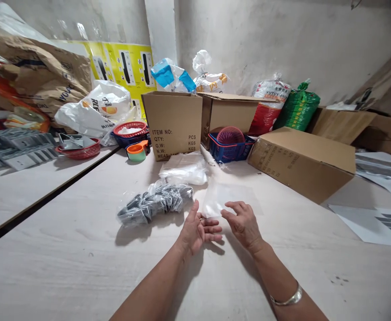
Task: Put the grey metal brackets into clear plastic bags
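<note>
On the far middle box (175,125) stood "ITEM NO:", "QTY: PCS", "G.W: KGS", "N.W: KGS" and a partly covered "MEAS:", while the red-and-white sack (268,109) at far right read "YUTUXIANG", and the yellow print on the green sack (296,108) beside it was too small to read.

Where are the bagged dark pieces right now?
In the head view, the bagged dark pieces lie on the table, just left of the left hand and on the near side of the stacked clear bags.
</note>
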The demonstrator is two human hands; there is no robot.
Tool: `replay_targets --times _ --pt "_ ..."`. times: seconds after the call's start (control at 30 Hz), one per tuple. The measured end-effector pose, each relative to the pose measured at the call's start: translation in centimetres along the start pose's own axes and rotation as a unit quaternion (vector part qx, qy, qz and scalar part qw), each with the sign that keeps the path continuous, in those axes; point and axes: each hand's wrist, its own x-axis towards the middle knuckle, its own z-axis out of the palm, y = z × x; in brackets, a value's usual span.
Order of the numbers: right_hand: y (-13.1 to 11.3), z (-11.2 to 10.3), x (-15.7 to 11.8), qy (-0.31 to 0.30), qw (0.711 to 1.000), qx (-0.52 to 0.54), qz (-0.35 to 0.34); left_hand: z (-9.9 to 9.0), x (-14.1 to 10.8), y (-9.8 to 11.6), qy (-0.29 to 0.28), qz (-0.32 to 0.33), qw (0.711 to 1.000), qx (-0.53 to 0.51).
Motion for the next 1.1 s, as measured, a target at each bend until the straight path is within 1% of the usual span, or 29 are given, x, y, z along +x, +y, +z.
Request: replay_targets --times 0.07,0.13,0.2,0.27,0.33,0.47,0.6,0.7,0.87,0.97,1.03,1.1 --pt "-0.2 -0.2 0.1 -0.006 1.0 0.005 -0.023 0.0 0.0 0.2 0.003 -0.02 1.0 0.002" --pt "-0.2 -0.4 0.2 -0.005 0.999 0.009 -0.031 0.0 0.1 0.0 0.024 -0.024 0.999 0.019" --pt "-0.2 -0.7 0.3 -0.01 0.999 0.016 -0.032 0.0 0.3 -0.4 0.046 0.002 0.998 0.042" --pt "-0.2 -1.0 0.3 -0.028 0.999 0.031 -0.027 0.0 0.5 -0.9 0.053 0.038 0.996 0.057" --pt "-0.5 -1.5 0.4 -0.044 0.997 0.054 -0.015 0.0 0.6 -1.2 0.061 0.06 0.995 0.06" --pt "-1.1 -2.2 0.7 -0.032 0.995 0.093 0.011 -0.1 0.7 -1.4 0.098 0.097 0.989 0.059" --pt "-1.8 -2.4 0.9 -0.029 0.994 0.109 0.014 -0.1 0.7 -1.4 0.104 0.121 0.985 0.069" --pt "-2.3 -2.3 0.9 -0.038 0.992 0.119 0.022 0.2 0.6 -1.5 0.11 0.129 0.982 0.078" --pt "-2.8 -1.8 0.8 -0.045 0.987 0.145 0.054 0.5 0.4 -1.6 0.112 0.144 0.977 0.111" --pt "-2.5 -1.5 0.8 -0.031 0.984 0.151 0.091 0.5 0.3 -1.5 0.119 0.131 0.973 0.145" --pt "-2.2 -1.4 0.8 -0.015 0.982 0.147 0.117 0.4 0.3 -1.5 0.111 0.12 0.969 0.184" --pt "-1.8 -1.3 0.8 0.0 0.981 0.14 0.134 0.2 0.3 -1.6 0.111 0.139 0.951 0.251"
